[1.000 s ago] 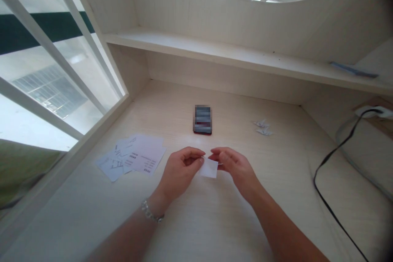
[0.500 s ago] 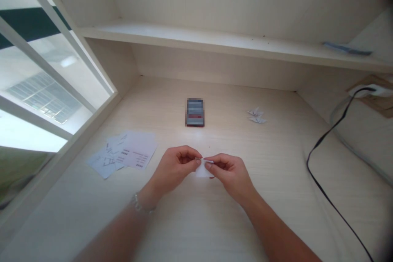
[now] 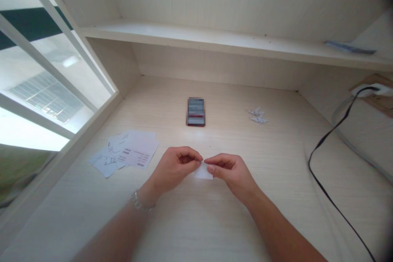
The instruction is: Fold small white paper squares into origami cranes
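Pinching one small paper slip (image 3: pixel 203 171), left hand (image 3: pixel 176 168) and right hand (image 3: pixel 229 170) hide its upper edge.

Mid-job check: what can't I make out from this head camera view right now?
Head view only:
1. paper slip: upper edge hidden under the pinching left hand and right hand; any fold cannot be told.
2. dark device: face blurred out.
3. printed sheets: text too small.
4. black cable: lower end cut off by the bottom edge.
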Demonstrator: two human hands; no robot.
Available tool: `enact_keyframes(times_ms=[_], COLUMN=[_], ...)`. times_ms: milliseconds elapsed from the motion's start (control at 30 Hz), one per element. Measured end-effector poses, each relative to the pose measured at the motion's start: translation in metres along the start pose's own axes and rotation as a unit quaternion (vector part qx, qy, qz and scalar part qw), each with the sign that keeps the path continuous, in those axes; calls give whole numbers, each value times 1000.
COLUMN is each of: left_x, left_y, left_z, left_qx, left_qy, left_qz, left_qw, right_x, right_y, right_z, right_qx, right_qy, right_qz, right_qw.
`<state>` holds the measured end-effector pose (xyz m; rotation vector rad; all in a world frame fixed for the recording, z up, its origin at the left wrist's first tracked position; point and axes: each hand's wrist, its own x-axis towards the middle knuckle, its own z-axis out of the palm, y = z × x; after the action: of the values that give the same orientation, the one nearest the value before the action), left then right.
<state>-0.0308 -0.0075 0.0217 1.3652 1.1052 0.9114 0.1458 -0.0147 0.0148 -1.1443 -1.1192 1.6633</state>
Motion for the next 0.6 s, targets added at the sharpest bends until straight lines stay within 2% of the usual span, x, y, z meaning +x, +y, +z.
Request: enact_keyframes(times_ms=[133,267,600], left_x=[-2,-4,-1], left_y=[5,4,-3], left_z=[2,3,4], left_qx=[16,41,-42], left_qy=[-11,-16,-14], left_qz=[10,21,-6], left_qw=[1000,999,999], right_x=[1,1,2], right_y=[-1,1,3], right_z=[1,2,1], right_qx=[97,92,41], right_qy=[-12,-13,3], right_qz=[58,91,62], right_qw=[994,992,997])
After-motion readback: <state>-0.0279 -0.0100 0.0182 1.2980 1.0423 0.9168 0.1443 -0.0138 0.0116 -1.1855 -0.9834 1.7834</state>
